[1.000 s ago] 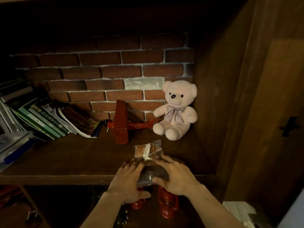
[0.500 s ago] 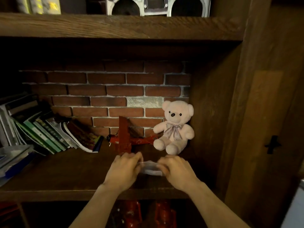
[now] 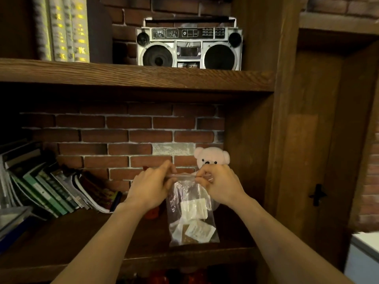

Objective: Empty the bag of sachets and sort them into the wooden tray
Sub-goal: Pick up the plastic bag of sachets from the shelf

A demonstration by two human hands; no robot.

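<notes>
A clear plastic zip bag (image 3: 189,210) hangs upright in front of the middle shelf, held by its top edge. Several white and brown sachets (image 3: 194,220) lie in its lower half. My left hand (image 3: 151,187) pinches the left end of the zip strip. My right hand (image 3: 220,184) pinches the right end. The bag's mouth looks closed between the two hands. No wooden tray is in view.
A pink teddy bear (image 3: 211,158) sits behind the bag at the shelf's right end. Leaning books and magazines (image 3: 51,187) fill the left of the wooden shelf (image 3: 82,238). A boombox (image 3: 188,48) stands on the upper shelf. A wooden door (image 3: 317,160) is at right.
Both hands have lifted the bag off the shelf and raised it, so it now hangs full length from its top edge. The view has tilted upward, bringing the boombox into sight.
</notes>
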